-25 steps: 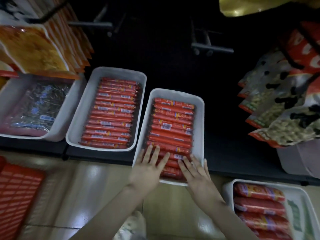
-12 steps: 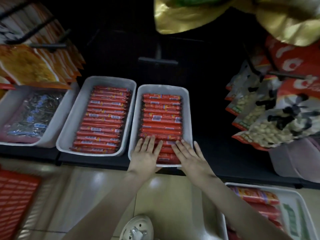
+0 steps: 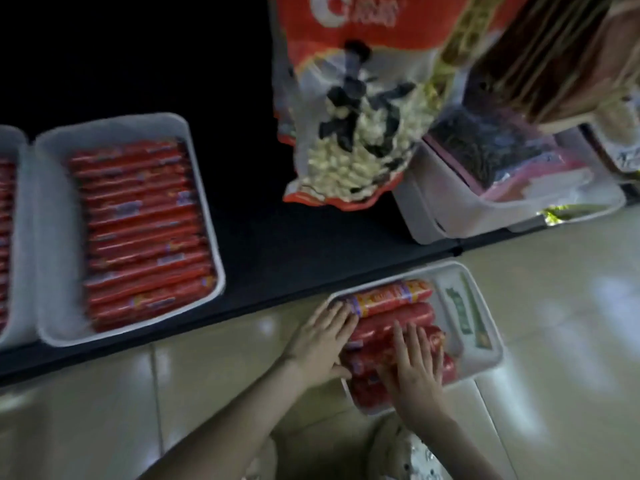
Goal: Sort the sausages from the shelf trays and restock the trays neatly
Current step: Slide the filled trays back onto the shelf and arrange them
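A white tray point(image 3: 481, 317) lies on the tiled floor in front of the shelf and holds several thick red sausages point(image 3: 394, 299). My left hand point(image 3: 320, 341) lies flat with straight fingers against the tray's left end, touching the sausage ends. On top of the nearer sausages my right hand point(image 3: 414, 372) rests flat, fingers spread. A second white tray point(image 3: 52, 237) filled with thin red sausages point(image 3: 142, 233) in a neat row sits on the black shelf point(image 3: 294, 251) to the left. Another tray of them point(image 3: 14, 237) is cut off at the left edge.
A red-and-white snack bag point(image 3: 349, 109) hangs over the shelf above the floor tray. A white bin point(image 3: 446, 216) with dark packets stands at the right of the shelf. A shoe point(image 3: 401, 452) shows on the pale floor tiles near the bottom.
Both hands have left the shelf tray of thin sausages and moved right and down to the floor tray of thick sausages. The view has swung right.
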`<state>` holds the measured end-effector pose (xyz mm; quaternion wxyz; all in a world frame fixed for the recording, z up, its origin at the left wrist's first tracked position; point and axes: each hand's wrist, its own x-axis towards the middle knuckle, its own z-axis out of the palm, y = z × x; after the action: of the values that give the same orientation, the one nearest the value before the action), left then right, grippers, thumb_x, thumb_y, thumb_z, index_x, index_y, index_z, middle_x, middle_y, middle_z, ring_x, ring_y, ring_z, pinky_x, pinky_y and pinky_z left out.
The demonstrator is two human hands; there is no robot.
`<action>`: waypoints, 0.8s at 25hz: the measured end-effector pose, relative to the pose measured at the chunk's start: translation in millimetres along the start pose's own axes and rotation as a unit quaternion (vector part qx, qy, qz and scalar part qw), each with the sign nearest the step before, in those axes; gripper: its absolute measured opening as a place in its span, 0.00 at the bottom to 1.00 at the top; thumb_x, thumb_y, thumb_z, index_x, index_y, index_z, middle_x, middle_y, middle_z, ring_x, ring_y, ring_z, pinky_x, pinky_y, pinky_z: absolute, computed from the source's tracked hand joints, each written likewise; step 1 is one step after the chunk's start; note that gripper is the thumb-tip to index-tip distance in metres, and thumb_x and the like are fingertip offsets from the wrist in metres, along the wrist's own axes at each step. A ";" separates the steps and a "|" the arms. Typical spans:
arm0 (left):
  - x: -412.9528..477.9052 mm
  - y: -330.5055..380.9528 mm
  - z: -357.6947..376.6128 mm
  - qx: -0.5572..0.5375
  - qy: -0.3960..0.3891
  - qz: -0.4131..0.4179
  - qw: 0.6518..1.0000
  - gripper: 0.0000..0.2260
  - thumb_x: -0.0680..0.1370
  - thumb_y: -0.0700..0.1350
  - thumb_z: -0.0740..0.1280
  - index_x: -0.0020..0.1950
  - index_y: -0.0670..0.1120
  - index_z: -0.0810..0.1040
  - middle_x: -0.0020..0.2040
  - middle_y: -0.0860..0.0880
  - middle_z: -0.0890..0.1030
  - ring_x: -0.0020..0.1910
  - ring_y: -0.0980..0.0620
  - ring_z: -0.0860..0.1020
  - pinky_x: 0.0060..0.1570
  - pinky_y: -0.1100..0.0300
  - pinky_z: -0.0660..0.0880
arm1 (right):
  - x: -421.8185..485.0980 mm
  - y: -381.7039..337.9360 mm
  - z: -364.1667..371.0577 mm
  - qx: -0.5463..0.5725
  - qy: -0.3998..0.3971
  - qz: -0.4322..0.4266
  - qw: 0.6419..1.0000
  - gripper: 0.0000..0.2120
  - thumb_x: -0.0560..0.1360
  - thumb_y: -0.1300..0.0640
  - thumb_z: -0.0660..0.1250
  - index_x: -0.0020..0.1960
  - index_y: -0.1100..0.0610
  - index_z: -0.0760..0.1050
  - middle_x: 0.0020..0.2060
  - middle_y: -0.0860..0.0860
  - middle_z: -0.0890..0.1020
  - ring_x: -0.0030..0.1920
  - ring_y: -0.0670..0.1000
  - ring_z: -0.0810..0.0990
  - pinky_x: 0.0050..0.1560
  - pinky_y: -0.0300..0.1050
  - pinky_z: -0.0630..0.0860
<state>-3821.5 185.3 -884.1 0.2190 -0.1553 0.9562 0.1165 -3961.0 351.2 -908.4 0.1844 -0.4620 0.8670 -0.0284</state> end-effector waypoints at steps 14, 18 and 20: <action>40.8 46.0 -4.4 0.011 0.121 0.013 0.992 0.45 0.69 0.73 0.61 0.77 0.46 0.59 0.72 0.38 0.67 0.69 0.40 0.68 0.65 0.47 0.69 | -27.2 51.9 16.4 0.261 0.058 0.240 0.933 0.55 0.66 0.31 0.68 0.74 0.45 0.31 0.73 0.45 0.33 0.73 0.47 0.28 0.75 0.56 0.37; 77.0 55.8 -5.5 -0.088 -0.014 -0.099 0.991 0.51 0.68 0.76 0.58 0.77 0.53 0.35 0.76 0.38 0.50 0.67 0.39 0.63 0.66 0.50 0.63 | -27.9 55.9 19.3 0.294 0.059 0.255 0.919 0.59 0.63 0.30 0.70 0.71 0.41 0.26 0.72 0.45 0.29 0.72 0.48 0.26 0.74 0.55 0.35; 83.1 62.4 -6.1 -0.074 -0.002 -0.085 0.994 0.52 0.66 0.76 0.59 0.77 0.54 0.34 0.69 0.39 0.62 0.60 0.41 0.69 0.59 0.51 0.68 | -28.2 62.8 16.4 0.329 0.052 0.258 0.907 0.61 0.62 0.34 0.71 0.71 0.40 0.24 0.74 0.46 0.29 0.73 0.48 0.27 0.73 0.54 0.36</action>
<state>-3916.7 220.8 -907.0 0.2179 -0.2512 0.9279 0.1685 -3990.7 412.0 -929.2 0.2817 -0.1328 0.9057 -0.2877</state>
